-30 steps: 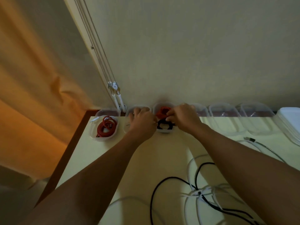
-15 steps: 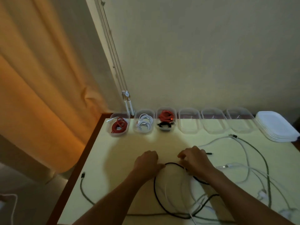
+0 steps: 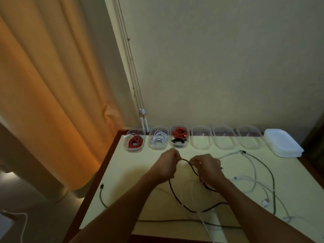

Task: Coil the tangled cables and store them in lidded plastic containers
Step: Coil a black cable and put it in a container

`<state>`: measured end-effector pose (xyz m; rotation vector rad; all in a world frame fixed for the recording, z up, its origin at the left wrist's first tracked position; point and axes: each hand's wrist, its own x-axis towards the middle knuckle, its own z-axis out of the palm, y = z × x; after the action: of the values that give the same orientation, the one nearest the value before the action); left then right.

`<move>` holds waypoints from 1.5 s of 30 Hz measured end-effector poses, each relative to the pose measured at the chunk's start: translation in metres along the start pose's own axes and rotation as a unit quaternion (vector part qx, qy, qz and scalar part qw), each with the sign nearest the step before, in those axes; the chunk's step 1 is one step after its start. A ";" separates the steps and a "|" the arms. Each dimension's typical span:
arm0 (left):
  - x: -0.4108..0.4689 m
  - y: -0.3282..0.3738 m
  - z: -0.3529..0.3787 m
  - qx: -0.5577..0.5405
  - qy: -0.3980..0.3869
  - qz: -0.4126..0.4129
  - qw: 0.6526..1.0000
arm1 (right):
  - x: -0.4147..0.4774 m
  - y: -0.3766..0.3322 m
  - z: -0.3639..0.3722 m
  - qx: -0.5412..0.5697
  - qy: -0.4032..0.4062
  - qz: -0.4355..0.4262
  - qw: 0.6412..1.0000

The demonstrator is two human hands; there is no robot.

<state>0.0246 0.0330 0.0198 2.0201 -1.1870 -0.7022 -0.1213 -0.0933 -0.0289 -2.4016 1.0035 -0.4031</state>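
Black cable (image 3: 177, 195), thin and limp, loops over the pale tabletop (image 3: 133, 174). Left hand (image 3: 169, 163) and right hand (image 3: 207, 168) pinch its top arc, fingers closed on it. It likely springs loose; grip near one plug. Six containers (image 3: 200, 137) line the wall.

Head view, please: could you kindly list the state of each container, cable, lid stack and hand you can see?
Six clear plastic containers: unlidded; three left ones hold coils, three right ones empty.
Stack of white plastic lids: unused, right of the row.
Black cable: uncoiled, pinched by both hands.
White cables: loose, tangled.
Left hand: shut on black cable.
Right hand: shut on black cable.
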 end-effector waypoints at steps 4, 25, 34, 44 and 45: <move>-0.007 0.060 -0.048 0.003 0.089 0.104 0.991 | 0.015 -0.027 -0.055 0.137 -0.002 -0.022 0.990; -0.055 0.138 -0.173 -0.067 0.167 0.191 0.965 | 0.022 -0.142 -0.330 0.364 0.306 -0.104 0.874; -0.057 0.163 -0.186 -0.047 0.284 0.234 0.929 | -0.006 -0.106 -0.324 0.100 0.240 0.055 0.964; -0.045 0.235 -0.151 -0.016 0.237 0.299 0.924 | -0.028 -0.173 -0.276 0.164 0.020 -0.123 0.979; -0.045 0.235 -0.151 -0.023 0.234 0.298 0.925 | -0.028 -0.173 -0.274 0.230 0.019 -0.118 0.966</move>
<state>-0.0079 0.0330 0.3006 1.5294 -1.3602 0.0551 -0.1635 -0.0606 0.2921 -2.0932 0.5586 -0.6865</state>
